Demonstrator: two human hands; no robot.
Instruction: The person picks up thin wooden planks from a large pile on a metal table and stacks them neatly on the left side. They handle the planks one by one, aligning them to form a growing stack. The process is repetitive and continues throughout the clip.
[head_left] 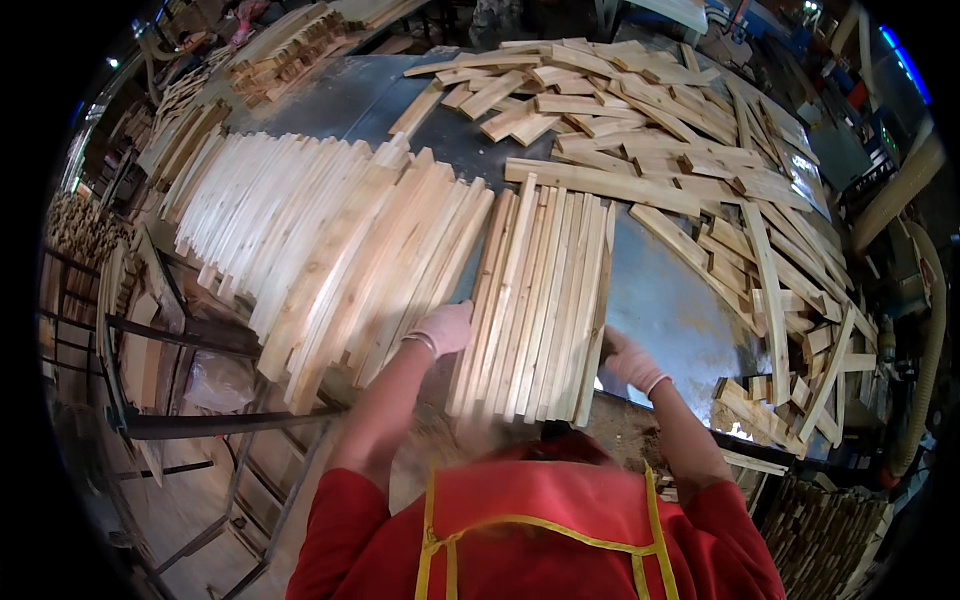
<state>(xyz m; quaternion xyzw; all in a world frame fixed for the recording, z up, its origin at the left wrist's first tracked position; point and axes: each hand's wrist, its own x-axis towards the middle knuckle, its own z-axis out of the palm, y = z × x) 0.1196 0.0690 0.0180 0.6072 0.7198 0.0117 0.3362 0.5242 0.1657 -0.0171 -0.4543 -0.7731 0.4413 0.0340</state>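
Flanking a bundle of wooden strips [545, 300] at the centre of the frame, two gloved hands sit at its long sides, the left hand [441, 329] against the left edge and the right hand [634, 362] at the right edge. The fingers of both are partly hidden, so I cannot tell how far either hand is closed. The strips lie side by side, lengthwise, on a grey metal surface [655, 300], their near ends close to the red apron [545, 495] with yellow trim at the bottom of the frame. Left of centre runs a broad row of paler strips [270, 215]. A jumbled pile of boards [640, 100] fills the upper right, spilling down the right side. A plastic bag [220, 382] shows at the lower left, and stacked strips [825, 540] stand at the lower right
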